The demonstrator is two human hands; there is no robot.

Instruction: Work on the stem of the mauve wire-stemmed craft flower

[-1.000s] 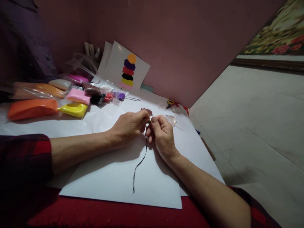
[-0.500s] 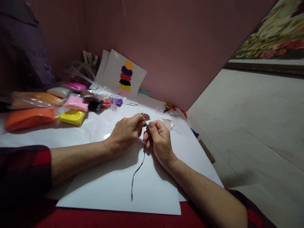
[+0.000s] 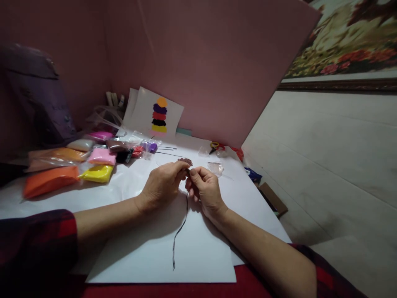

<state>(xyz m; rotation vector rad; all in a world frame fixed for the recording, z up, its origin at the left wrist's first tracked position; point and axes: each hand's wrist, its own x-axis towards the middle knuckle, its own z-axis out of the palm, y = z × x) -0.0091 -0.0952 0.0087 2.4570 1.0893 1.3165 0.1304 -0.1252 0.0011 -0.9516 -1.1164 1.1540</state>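
My left hand (image 3: 163, 182) is closed in a pinch beside a brownish-pink fringed piece (image 3: 186, 161), which shows just past its fingertips. Almost touching it, my right hand (image 3: 206, 188) pinches with thumb and forefinger at the same spot. What lies between the fingertips is small and mostly hidden. A thin dark wire-like strand (image 3: 180, 231) hangs down from between both hands over a white sheet (image 3: 155, 263).
Bags of coloured material, such as an orange one (image 3: 51, 182) and a yellow one (image 3: 97, 174), lie at the left. A card with colour patches (image 3: 173, 114) leans on the wall. Scissors (image 3: 214, 146) and a small clear packet (image 3: 216, 168) lie beyond my hands.
The view has shifted, so the table and bags appear lower. The small green bit between my fingertips is now mostly covered, and my hands remain together.
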